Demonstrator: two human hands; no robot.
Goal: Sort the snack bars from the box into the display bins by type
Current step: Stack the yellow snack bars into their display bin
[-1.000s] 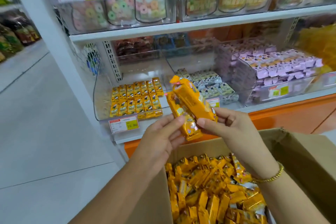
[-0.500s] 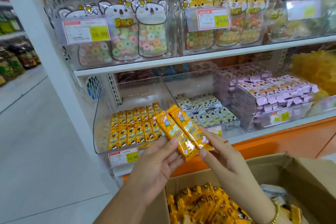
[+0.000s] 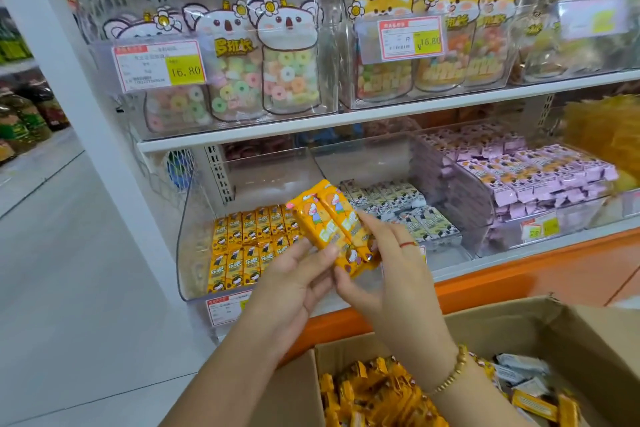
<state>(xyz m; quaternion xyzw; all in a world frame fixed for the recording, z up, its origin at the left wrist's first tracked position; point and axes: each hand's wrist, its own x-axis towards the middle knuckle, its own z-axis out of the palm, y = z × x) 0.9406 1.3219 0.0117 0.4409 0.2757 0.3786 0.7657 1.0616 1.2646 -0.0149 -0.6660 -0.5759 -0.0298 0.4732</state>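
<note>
Lifted up from over the cardboard box point(image 3: 571, 340), the two orange snack bars point(image 3: 327, 227) now sit side by side before the clear bin point(image 3: 195, 236) of matching bars. The left hand point(image 3: 294, 282) and right hand point(image 3: 389, 270) both pinch their lower ends.

The koala-bin tag point(image 3: 160, 66) reads "16.80", the fox-bin tag point(image 3: 410, 39) reads "¥16.80", and the yellow bars point(image 3: 235, 265) in the lower bin bear "乐吧".

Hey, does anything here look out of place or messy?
Only in the cardboard box: orange bars lie jumbled, with a few white-wrapped bars mixed in at its right. The shelf bins look tidy.
</note>
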